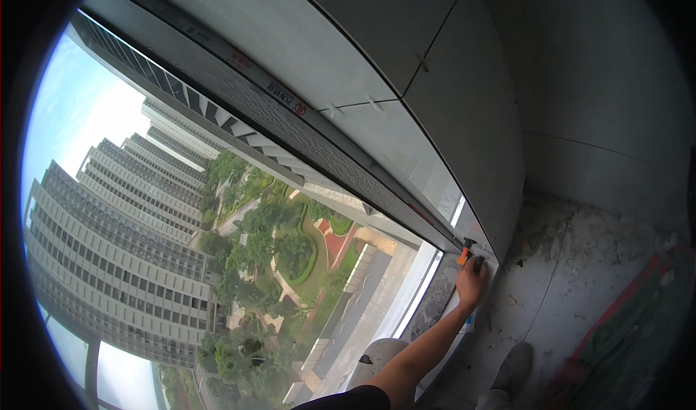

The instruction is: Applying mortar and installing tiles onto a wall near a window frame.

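Nearest the camera, a dark sleeve [355, 399] at the lower edge leads into a bare forearm [428, 345] that stretches up and to the right. It ends in one hand [471, 279], which rests against the bottom corner where the window frame [406, 214] meets the tiled wall [464, 120]. Which of the person's hands this is cannot be told; no other hand shows. Its fingers curl loosely round the lower end of a small tool [464, 252] with an orange body and a dark head, which stands up just above the knuckles and touches the frame's foot. How tightly the hand grips it is too small to judge.

Below the forearm lies a pale cap [380, 355] on the sill, and right of it a grey shoe [511, 366] stands on the dusty concrete floor [580, 265]. A red and green sheet [631, 330] lies on the floor at the far right. Small white spacers [373, 104] sit in the joints between the grey tiles. Through the glass, tall towers [116, 243] and a green garden [290, 250] lie far below.
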